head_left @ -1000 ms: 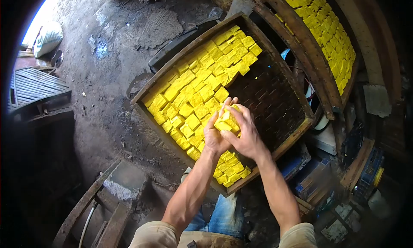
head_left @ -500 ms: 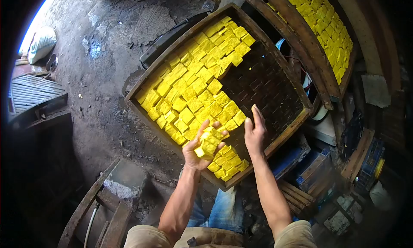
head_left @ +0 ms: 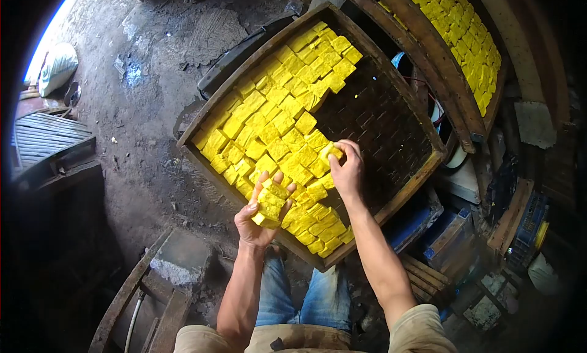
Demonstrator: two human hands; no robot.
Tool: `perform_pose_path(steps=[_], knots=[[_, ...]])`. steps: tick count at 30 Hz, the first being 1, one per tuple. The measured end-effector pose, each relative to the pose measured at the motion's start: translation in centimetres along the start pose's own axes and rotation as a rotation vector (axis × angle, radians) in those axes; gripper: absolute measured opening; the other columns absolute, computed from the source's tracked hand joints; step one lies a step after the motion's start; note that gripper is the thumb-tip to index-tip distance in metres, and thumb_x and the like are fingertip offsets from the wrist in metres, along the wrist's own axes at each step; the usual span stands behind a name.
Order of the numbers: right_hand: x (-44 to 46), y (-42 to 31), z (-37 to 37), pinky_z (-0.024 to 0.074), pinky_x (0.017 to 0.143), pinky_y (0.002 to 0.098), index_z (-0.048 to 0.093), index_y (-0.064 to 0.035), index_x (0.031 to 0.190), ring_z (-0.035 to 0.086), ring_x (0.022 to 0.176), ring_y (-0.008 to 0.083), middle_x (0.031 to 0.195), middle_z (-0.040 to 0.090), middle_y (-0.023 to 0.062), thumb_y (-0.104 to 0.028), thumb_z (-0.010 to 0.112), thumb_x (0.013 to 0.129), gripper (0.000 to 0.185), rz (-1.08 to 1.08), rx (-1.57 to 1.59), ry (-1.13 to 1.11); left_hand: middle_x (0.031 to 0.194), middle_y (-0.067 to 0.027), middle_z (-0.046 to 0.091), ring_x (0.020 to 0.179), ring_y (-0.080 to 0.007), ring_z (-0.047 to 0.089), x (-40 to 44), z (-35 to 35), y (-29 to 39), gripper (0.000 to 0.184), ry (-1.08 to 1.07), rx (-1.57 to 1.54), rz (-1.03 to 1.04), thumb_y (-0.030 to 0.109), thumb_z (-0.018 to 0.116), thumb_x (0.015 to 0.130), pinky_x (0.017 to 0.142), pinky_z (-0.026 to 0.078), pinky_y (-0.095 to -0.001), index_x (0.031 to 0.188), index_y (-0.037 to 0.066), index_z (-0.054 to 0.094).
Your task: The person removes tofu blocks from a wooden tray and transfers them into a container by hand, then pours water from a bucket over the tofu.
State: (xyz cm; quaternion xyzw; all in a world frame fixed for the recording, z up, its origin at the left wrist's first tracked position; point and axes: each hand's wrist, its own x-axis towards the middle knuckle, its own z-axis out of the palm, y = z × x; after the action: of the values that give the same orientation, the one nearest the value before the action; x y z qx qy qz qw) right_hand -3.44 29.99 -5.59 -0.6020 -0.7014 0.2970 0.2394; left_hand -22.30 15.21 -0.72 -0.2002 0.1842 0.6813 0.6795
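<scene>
At lower centre, yellow tofu-like blocks (head_left: 271,200) are cradled in the loosely curled left hand (head_left: 254,230); at centre, one block (head_left: 331,152) is pinched by the right hand (head_left: 348,173). Probably soft and crumbly, each is best held lightly by opposite sides.

Left hand (head_left: 252,229) partly hidden by yellow blocks (head_left: 272,200)

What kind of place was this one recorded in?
Probably a small, rough workshop, perhaps for food: a woven-bottomed wooden tray partly covered in yellow blocks, another tray of similar blocks beside it, and a stained, uneven floor.
</scene>
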Motion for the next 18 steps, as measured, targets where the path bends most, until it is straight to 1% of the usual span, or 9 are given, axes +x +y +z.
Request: perform_pose_path(steps=[1, 4, 6, 9, 10, 13, 16, 17, 18], knots=[[0.0, -0.5, 0.1, 0.0383, 0.102, 0.0476, 0.057, -0.0044, 0.113, 0.051, 0.118, 0.0323, 0.124, 0.055, 0.0148, -0.008, 0.064, 0.083, 0.030, -0.057, -0.233, 0.038, 0.144, -0.0141, 0.043, 0.133, -0.0436, 0.040, -0.1, -0.1, 0.1, 0.080, -0.007, -0.007, -0.011, 0.016, 0.068, 0.073, 0.106, 0.044, -0.0492, 0.146, 0.013, 0.036], [-2.3, -0.6, 2.6, 0.0354, 0.104, 0.0499, 0.053, -0.0056, 0.120, 0.048, 0.120, 0.0342, 0.128, 0.051, 0.0170, -0.009, 0.062, 0.084, 0.037, -0.102, -0.573, 0.018, 0.142, -0.0142, 0.045, 0.132, -0.0438, 0.041, -0.5, -0.5, 0.4, 0.076, -0.003, -0.026, -0.017, 0.016, 0.067, 0.075, 0.105, 0.045, -0.0495, 0.145, 0.014, 0.038], [-3.0, -1.5, 1.8, 0.0413, 0.100, 0.0470, 0.051, -0.0043, 0.120, 0.054, 0.114, 0.0335, 0.120, 0.056, 0.0185, -0.007, 0.064, 0.081, 0.041, -0.179, -0.492, 0.030, 0.142, -0.0145, 0.046, 0.133, -0.0440, 0.040, -0.3, -1.0, 0.4, 0.073, -0.024, -0.070, -0.005, 0.016, 0.066, 0.076, 0.105, 0.045, -0.0497, 0.145, 0.016, 0.040], [-2.2, -1.3, 0.6, 0.0536, 0.077, 0.0341, 0.052, 0.0000, 0.113, 0.065, 0.085, 0.0239, 0.095, 0.064, 0.0120, -0.004, 0.065, 0.075, 0.040, 0.223, 0.233, -0.037, 0.142, -0.0150, 0.045, 0.134, -0.0442, 0.039, -0.3, -1.6, 0.6, 0.072, -0.077, -0.137, 0.017, 0.019, 0.066, 0.078, 0.105, 0.045, -0.0507, 0.145, 0.017, 0.040], [-1.4, -0.9, 0.5, 0.0533, 0.078, 0.0322, 0.056, 0.0002, 0.113, 0.065, 0.086, 0.0198, 0.096, 0.066, 0.0110, -0.006, 0.065, 0.075, 0.039, 0.253, 0.454, -0.020, 0.142, -0.0150, 0.045, 0.134, -0.0442, 0.039, -0.2, -1.6, 0.8, 0.072, -0.078, -0.138, 0.022, 0.019, 0.066, 0.078, 0.105, 0.045, -0.0507, 0.145, 0.017, 0.040], [1.3, -1.6, 0.5, 0.0531, 0.081, 0.0314, 0.062, 0.0016, 0.115, 0.066, 0.090, 0.0205, 0.098, 0.069, 0.0141, -0.010, 0.064, 0.078, 0.039, 0.138, 0.409, -0.080, 0.145, -0.0154, 0.043, 0.135, -0.0447, 0.037, -0.3, -1.4, 1.1, 0.073, -0.070, -0.200, 0.028, 0.021, 0.067, 0.079, 0.106, 0.043, -0.0522, 0.146, 0.017, 0.038], [2.9, -3.7, 1.8, 0.0398, 0.105, 0.0391, 0.059, 0.0018, 0.121, 0.048, 0.127, 0.0349, 0.142, 0.045, 0.0203, -0.019, 0.061, 0.084, 0.042, 0.121, -0.117, -0.230, 0.147, -0.0161, 0.041, 0.136, -0.0455, 0.035, -0.2, -0.4, 1.1, 0.074, -0.060, -0.192, 0.019, 0.025, 0.068, 0.079, 0.108, 0.040, -0.0542, 0.147, 0.017, 0.038], [2.6, -4.5, 2.1, 0.0322, 0.109, 0.0464, 0.053, -0.0011, 0.130, 0.039, 0.130, 0.0409, 0.148, 0.033, 0.0226, -0.026, 0.058, 0.087, 0.050, 0.190, -0.347, -0.241, 0.147, -0.0164, 0.042, 0.137, -0.0455, 0.034, -0.3, 0.0, 1.1, 0.075, -0.074, -0.182, 0.008, 0.026, 0.068, 0.078, 0.109, 0.038, -0.0545, 0.147, 0.017, 0.038], [2.1, -4.1, 3.3, 0.0322, 0.109, 0.0464, 0.053, -0.0011, 0.130, 0.039, 0.130, 0.0409, 0.148, 0.033, 0.0226, -0.026, 0.058, 0.087, 0.050, 0.187, -0.343, -0.241, 0.146, -0.0168, 0.042, 0.137, -0.0455, 0.034, -0.3, 0.2, 1.2, 0.076, -0.087, -0.171, -0.002, 0.027, 0.068, 0.078, 0.110, 0.036, -0.0549, 0.147, 0.017, 0.038]])
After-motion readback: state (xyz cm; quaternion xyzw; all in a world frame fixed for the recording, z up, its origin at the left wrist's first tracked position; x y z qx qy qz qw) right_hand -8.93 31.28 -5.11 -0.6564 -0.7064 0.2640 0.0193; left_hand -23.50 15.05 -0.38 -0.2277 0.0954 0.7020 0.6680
